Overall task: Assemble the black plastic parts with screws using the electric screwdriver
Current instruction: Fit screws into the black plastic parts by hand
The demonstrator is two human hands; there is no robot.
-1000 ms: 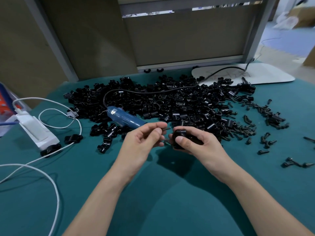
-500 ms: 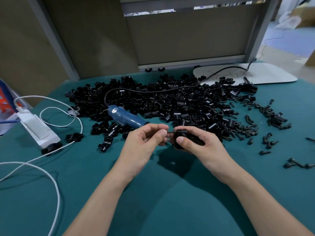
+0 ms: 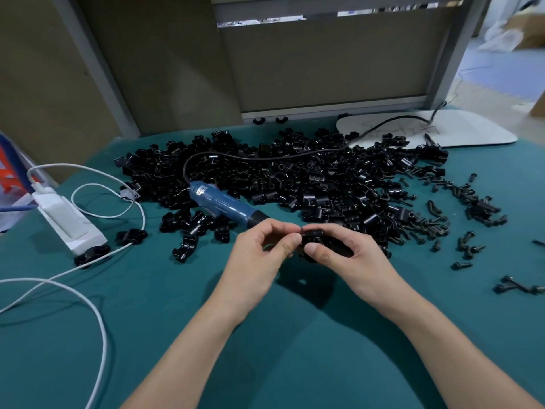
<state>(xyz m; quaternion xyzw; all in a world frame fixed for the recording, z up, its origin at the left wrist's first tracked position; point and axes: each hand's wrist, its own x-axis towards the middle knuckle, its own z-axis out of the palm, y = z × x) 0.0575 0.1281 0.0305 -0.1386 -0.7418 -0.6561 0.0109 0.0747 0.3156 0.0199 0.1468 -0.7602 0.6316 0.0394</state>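
My right hand [image 3: 348,261] grips the black part [image 3: 317,240] over mid-bench [image 3: 177,335], my left hand [image 3: 262,261] pinches its fingers [image 3: 290,243] at the part's left end, on what I cannot tell, and the electric screwdriver [image 3: 227,203] lies just beyond that hand, nose toward it.

Left hand [image 3: 259,262], right hand [image 3: 358,262] on black part [image 3: 326,245]

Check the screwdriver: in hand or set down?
Set down. The screwdriver lies on its side on the table against the pile of parts; left hand and right hand both work at a black part.
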